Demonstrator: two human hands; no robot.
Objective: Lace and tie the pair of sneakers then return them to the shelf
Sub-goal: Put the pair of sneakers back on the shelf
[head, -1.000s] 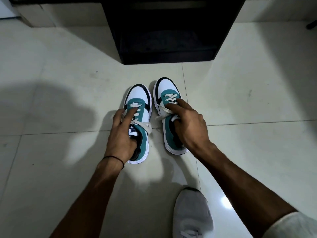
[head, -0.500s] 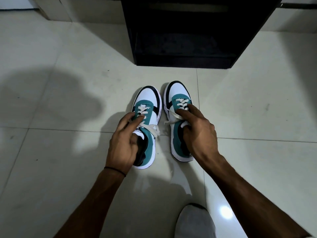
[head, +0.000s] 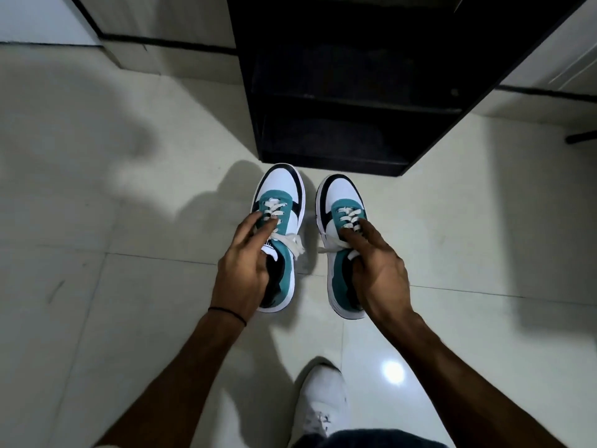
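Two teal, white and black sneakers with white laces are side by side, toes pointing at the shelf. My left hand (head: 244, 270) grips the left sneaker (head: 281, 195) at its tongue and opening, fingers inside the collar. My right hand (head: 376, 266) holds the right sneaker (head: 339, 195) the same way. Both seem lifted a little off the tiled floor, judging by their shadows. Lace ends hang loose between them. The black shelf (head: 339, 101) stands directly ahead, its low compartments dark.
Pale glossy floor tiles (head: 113, 253) spread all round. My own foot in a white shoe (head: 323, 402) is at the bottom centre. A dark object (head: 581, 137) lies on the floor at the far right. Walls with a dark skirting run behind the shelf.
Both hands have carried the sneakers forward, closer to the black shelf, and the sneakers have come up off the floor. More of the shelf is now in view.
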